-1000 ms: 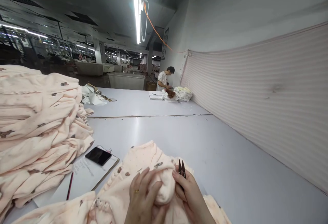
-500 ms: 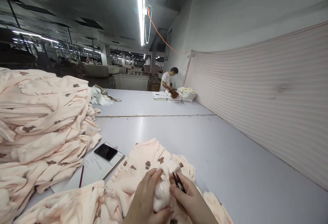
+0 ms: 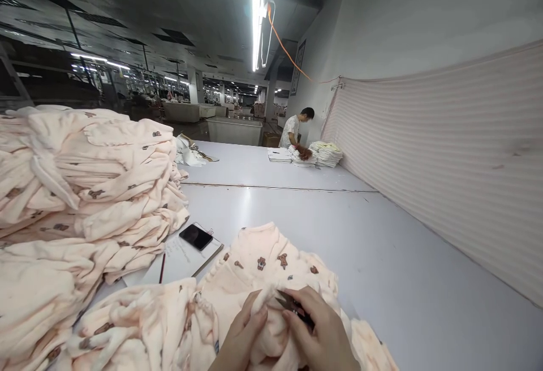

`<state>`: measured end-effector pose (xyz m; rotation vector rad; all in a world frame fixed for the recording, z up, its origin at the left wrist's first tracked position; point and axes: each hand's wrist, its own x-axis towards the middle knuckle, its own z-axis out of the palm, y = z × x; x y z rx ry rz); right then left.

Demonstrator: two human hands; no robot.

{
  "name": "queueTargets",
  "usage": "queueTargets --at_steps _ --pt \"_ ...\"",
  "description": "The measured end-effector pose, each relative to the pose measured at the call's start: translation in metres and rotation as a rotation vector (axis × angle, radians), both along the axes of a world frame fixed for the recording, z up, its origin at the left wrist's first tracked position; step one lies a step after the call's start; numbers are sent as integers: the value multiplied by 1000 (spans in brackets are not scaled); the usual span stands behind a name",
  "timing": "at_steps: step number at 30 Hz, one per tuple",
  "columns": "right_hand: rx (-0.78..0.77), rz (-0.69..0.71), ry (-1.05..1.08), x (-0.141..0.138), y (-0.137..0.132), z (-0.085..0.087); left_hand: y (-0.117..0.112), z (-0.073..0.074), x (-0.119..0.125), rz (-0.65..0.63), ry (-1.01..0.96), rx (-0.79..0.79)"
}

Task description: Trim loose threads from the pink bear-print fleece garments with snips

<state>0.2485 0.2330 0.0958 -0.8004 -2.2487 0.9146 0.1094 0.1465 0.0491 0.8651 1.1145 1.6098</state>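
A pale pink fleece garment (image 3: pixel 250 249) printed with small brown bears lies bunched on the table in front of me. My left hand (image 3: pixel 244 328) grips a gathered fold of it, thumb on top. In my right hand (image 3: pixel 320 326) are small dark thread snips (image 3: pixel 292 305), their blades pointing left at the edge of the bunched cloth. The right fingers lie against the same fold. Whether the blades touch a thread is too small to make out.
A high heap of matching fleece garments (image 3: pixel 123 190) fills the left side. Beside it lie a phone (image 3: pixel 195 237), a clipboard with paper (image 3: pixel 180 261) and a red pen (image 3: pixel 162 268). Across the pale table (image 3: pixel 288 212), a co-worker (image 3: pixel 292 129) bends over stacked cloth (image 3: pixel 326 154).
The view has swung slightly left. My hands have turned the fold over, so pink cloth shows where white lining bulged. The snips' blades now point left at the cloth instead of upward.
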Motion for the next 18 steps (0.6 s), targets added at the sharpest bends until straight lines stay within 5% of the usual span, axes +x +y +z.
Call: queueTargets --at_steps 9,18 --pt "232 -78 -133 -10 -6 -8 0 -11 3 -8 28 35" --pt "116 -74 -108 3 -2 -7 -6 -6 6 -13 293 14"
